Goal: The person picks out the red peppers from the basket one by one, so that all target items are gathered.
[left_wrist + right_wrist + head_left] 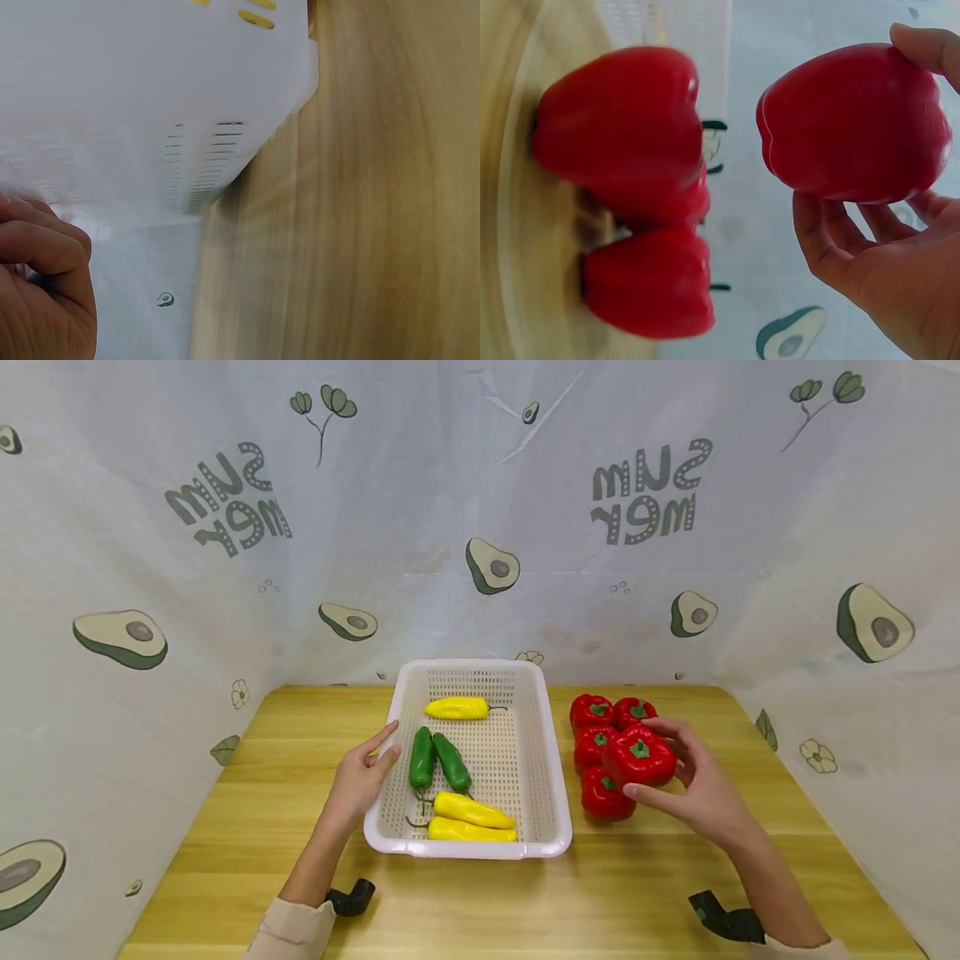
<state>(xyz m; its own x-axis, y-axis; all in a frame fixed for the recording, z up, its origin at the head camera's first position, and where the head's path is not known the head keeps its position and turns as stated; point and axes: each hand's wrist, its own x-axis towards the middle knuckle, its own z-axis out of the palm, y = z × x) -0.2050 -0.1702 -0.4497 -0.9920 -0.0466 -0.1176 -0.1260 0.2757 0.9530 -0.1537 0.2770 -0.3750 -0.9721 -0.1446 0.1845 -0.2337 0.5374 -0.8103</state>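
Note:
A white plastic basket [557, 793] stands on the table, holding three yellow peppers [461, 708] and two green peppers [422, 758]. At its left rim, my left hand [358, 783] grips the edge between thumb and fingers; the left wrist view shows curled fingers [45, 247] beside the basket's wall [150, 82]. My right hand [708, 793] holds a red bell pepper [640, 756], thumb on one side and fingers on the other. That pepper is raised above several other red bell peppers [607, 795] grouped right of the basket; the right wrist view shows a gap between them.
The wooden table [247, 810] runs up to a pale curtain [420, 527] printed with avocados, which hangs behind and along both sides. Each wrist wears a black strap mount [351, 898].

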